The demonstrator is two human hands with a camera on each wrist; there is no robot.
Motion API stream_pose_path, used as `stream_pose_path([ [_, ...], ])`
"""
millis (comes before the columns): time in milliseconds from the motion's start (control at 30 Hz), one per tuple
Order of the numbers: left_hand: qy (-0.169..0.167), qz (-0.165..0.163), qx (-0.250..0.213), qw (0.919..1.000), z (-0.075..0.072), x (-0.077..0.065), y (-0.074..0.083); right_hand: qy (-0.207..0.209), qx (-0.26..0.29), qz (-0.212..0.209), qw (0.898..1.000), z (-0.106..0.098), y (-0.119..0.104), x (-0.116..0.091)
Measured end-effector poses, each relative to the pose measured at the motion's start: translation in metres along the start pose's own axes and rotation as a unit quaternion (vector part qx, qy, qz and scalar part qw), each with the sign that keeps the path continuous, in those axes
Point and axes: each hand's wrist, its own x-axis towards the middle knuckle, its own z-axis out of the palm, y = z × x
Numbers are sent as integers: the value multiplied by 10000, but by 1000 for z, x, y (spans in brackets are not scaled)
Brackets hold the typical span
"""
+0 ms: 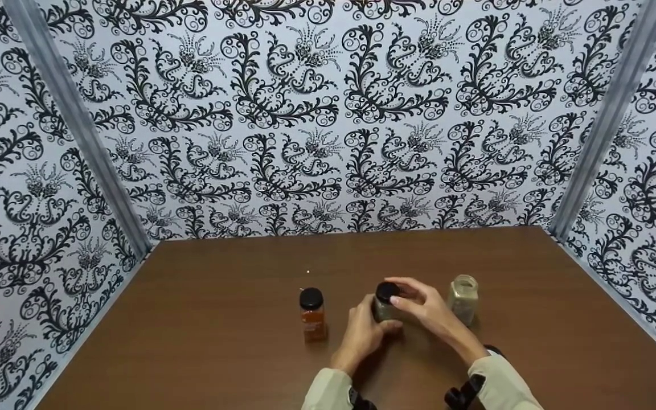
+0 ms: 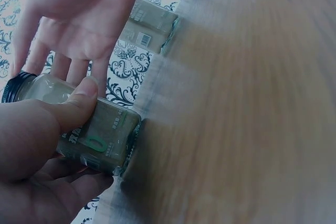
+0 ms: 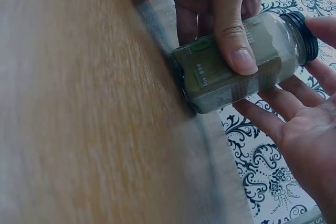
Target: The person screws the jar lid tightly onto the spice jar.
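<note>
The held jar (image 3: 270, 51) is clear, smooth and glossy; whether it is glass or hard plastic cannot be told. Its black lid (image 3: 305, 36) looks like plastic, finely ridged round the side. The orange-filled jar (image 1: 314, 326) and the uncapped jar (image 1: 464, 303) have similar smooth, transparent walls. The table (image 1: 237, 324) shows brown wood grain, smooth, with a soft sheen. The patterned wall covering (image 1: 339, 119) looks matt, like paper or cloth. The pale sleeves (image 1: 327, 390) are matt cloth.

Head view looks down; wrist close-ups share one jar (image 2: 105, 129).
</note>
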Motion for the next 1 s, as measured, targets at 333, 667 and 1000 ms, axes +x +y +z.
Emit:
stream_pose_path([
  [333, -13, 14, 208, 9998, -1, -2, 3, -23, 252, 188, 9995, 1, 0, -1],
  [667, -73, -75, 134, 9999, -2, 0, 4, 33, 101, 237, 9997, 0, -1, 0],
  [1000, 31, 51, 189, 9998, -1, -2, 3, -63, 56, 33, 10000, 0, 0, -2],
])
